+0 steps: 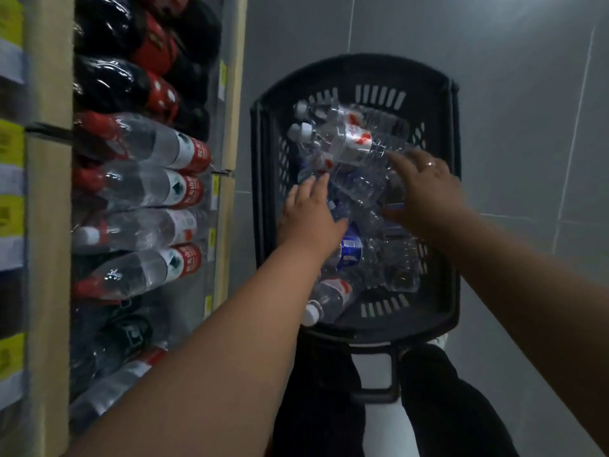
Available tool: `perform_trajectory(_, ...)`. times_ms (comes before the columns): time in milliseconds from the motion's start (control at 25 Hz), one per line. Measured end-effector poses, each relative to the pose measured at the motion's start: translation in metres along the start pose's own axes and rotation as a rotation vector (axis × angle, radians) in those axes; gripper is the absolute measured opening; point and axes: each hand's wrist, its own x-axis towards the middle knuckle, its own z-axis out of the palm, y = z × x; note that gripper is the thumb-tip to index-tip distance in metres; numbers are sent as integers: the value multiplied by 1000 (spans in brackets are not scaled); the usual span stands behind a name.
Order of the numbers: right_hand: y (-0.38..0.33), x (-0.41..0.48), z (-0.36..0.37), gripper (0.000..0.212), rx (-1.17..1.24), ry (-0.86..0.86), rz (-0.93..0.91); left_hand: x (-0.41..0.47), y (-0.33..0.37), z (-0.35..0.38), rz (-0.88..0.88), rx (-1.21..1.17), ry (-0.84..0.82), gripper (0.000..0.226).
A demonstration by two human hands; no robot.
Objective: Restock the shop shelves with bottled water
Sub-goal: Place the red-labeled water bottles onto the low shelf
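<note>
Both hands reach down into a black slotted basket (356,65) that stands on the floor in front of the person's dark-trousered legs (445,407). The bottled water (349,140) to be shelved lies loose inside it, heaped on its sides and crossing at odd angles. Red-and-white labelled bottles lie toward the far edge, a blue-labelled one (349,250) sits near the middle, and another red-labelled one (329,298) is at the near edge with its white cap pointing to the near left corner.

The left hand (309,212) hovers over the left side of the heap with its fingers stretched forward and holding nothing. The right hand (425,189), with a ring (429,164) on one finger, is spread wide over the clear bottles at the right, its fingertips on or just above them. Neither has closed round a bottle. Judging by the spread, the hands are sorting through the pile to free one from the tangle.

The basket stands just beside the shelf (49,225) on the left, probably to keep the carry short. There, water bottles with red labels (141,186) already stand in rows, with dark soft-drink bottles (108,80) in the rows farther along. Yellow price tags (11,143) line the shelf fronts. The floor (494,77) is grey tile, dimly lit.
</note>
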Motion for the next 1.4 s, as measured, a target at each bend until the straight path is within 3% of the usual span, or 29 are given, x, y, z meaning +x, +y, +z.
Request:
perform_trajectory(400,-6,112,38,95,16,43,82,92,-32,18,-163,-277,-124,84)
perform_trajectory(680,-2,98,14,82,135,29,54,99,-6,7,-299,-650,-143,57)
perform_trajectory(760,-3,89,11,75,155,41,-9,98,-8,15,-237,-629,-157,72)
perform_trajectory(840,-6,82,4,70,289,1,-17,96,-15,11,-147,-680,-174,85)
perform_trajectory(1040,-10,49,14,44,916,-303,133,77,-15,-25,-142,-1121,-396,53)
perform_trajectory(1240,-16,46,31,26,1204,-341,161,69,-32,-18,-164,-1065,-257,51)
perform_trajectory(1320,-20,57,43,36,974,-240,183,68,-42,-16,-171,-1050,-171,50)
perform_trajectory(1400,-28,74,60,61,458,-98,195,67,-47,-14,-183,-1034,-126,63)
